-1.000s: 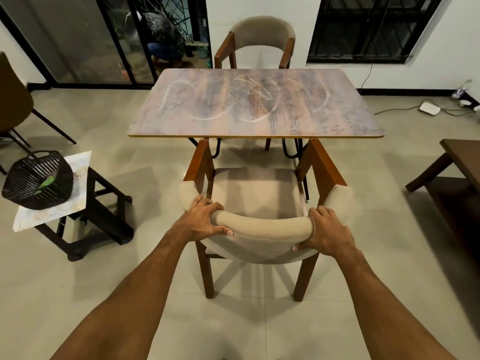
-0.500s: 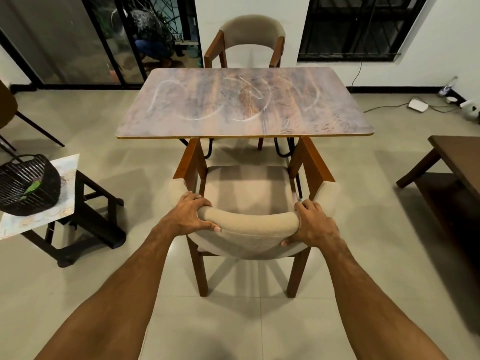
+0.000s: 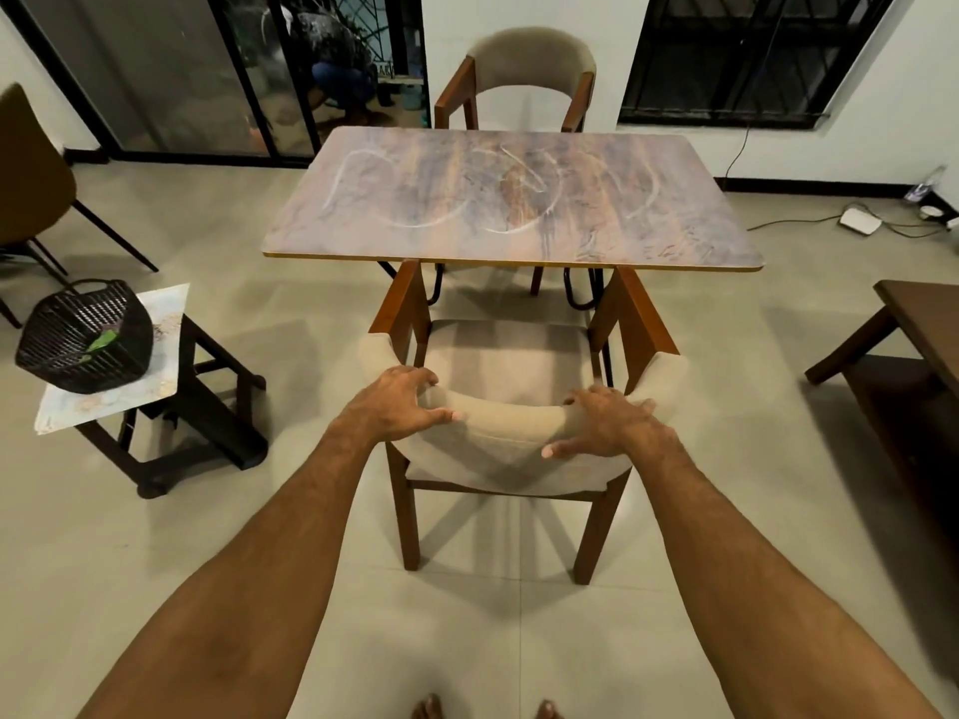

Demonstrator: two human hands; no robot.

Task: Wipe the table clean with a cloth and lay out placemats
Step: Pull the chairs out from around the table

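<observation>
The dining table (image 3: 674,241) stands ahead, its wood-patterned top streaked with white swirling smears (image 3: 524,199). A beige padded wooden chair (image 3: 508,365) sits at the near side, with its arm fronts at the table's edge. My left hand (image 3: 394,407) curls over the left of the chair's backrest (image 3: 506,417), thumb on the near face. My right hand (image 3: 612,422) lies over the right of it, fingers draped across the top and thumb stretched along the outside. No cloth is in view.
At the left, a black woven basket (image 3: 83,339) holding something green sits on a pale marbled sheet (image 3: 166,313) atop a dark stool. A second chair (image 3: 524,64) faces me across the table. A dark bench (image 3: 918,324) stands right, and cables lie at the far right.
Both hands have loosened on the backrest, and the right thumb now sticks out straight. The view has tilted down, so my toes show at the bottom edge.
</observation>
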